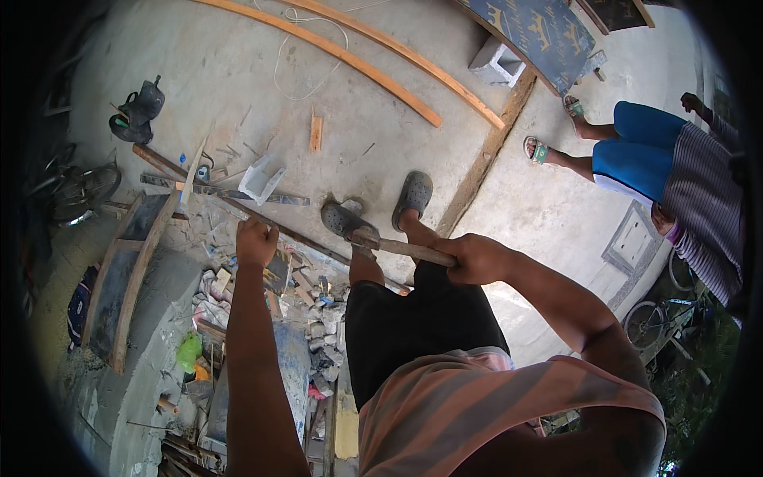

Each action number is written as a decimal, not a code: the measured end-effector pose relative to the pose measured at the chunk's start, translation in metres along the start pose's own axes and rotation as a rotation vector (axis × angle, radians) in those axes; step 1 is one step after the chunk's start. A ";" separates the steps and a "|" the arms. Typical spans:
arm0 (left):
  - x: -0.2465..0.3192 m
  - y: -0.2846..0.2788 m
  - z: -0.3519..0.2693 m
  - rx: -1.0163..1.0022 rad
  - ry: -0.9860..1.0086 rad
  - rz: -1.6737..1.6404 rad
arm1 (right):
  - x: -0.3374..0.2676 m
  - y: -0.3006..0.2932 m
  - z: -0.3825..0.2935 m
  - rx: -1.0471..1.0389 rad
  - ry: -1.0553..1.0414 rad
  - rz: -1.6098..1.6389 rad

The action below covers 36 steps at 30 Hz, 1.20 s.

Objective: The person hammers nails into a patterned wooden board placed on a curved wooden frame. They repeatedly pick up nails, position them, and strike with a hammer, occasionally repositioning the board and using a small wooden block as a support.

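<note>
My right hand point(481, 259) is closed around the wooden handle of a hammer point(411, 248). Its worn head point(365, 239) points left, passing in front of my shin just above a grey clog point(349, 220). My left hand point(256, 243) is out ahead with curled fingers, over a long narrow wooden strip point(316, 248). Whether the fingers touch the strip or hold something small cannot be made out. Beyond that hand, a broken piece of concrete hollow block point(261, 179) lies by a dark-faced board strip point(280, 199).
Rubble point(325, 346) and scraps lie below the strip at left. A wood-framed panel point(134, 268) leans nearby. Two long timbers point(381, 89) and a loop of white cord point(280, 65) are on the concrete floor. Another person point(644, 155) stands at right, near a printed panel point(536, 30) and a hollow block point(498, 62).
</note>
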<state>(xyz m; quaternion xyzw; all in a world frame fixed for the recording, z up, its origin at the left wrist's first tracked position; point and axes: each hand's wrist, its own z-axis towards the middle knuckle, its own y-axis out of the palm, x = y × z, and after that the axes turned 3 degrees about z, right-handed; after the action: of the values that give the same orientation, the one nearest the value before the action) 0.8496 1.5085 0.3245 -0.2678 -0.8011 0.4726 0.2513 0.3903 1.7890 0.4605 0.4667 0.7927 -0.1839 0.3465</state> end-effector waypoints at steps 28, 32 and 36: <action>0.173 -0.167 -0.007 -0.113 0.038 -0.920 | -0.101 0.093 0.014 0.393 0.166 0.082; 0.202 -0.191 0.029 -0.128 -0.063 -0.906 | -0.054 0.058 -0.008 0.491 0.227 0.136; 0.214 -0.206 0.083 -0.145 -0.215 -1.069 | -0.014 0.012 -0.058 0.602 0.330 0.156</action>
<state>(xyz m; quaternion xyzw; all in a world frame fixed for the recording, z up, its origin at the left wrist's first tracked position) 0.5991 1.5154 0.5047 0.2094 -0.8773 0.2475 0.3539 0.3834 1.8219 0.5115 0.6307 0.7101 -0.3043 0.0736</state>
